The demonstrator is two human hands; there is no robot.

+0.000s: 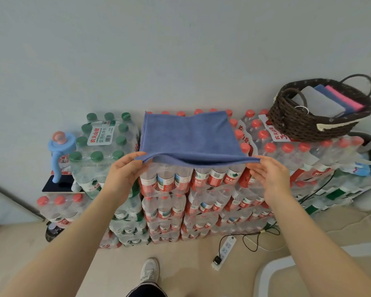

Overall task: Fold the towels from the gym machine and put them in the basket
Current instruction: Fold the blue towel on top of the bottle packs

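A blue towel (189, 136) lies folded in two layers on top of a stack of red-capped water bottle packs (201, 189). My left hand (124, 170) pinches its near left corner and my right hand (270, 174) pinches its near right corner, both at the stack's front edge. The dark woven basket (304, 125) stands at the right on more bottle packs, and holds folded grey, blue and pink towels (328, 101). No gym machine shows in this view.
Green-capped bottle packs (103, 142) stand left of the towel, with a blue pump dispenser (60, 151) beside them. A white power strip (224, 251) with black cables lies on the floor. My shoe (149, 270) is below, and a white curved object (272, 273) at lower right.
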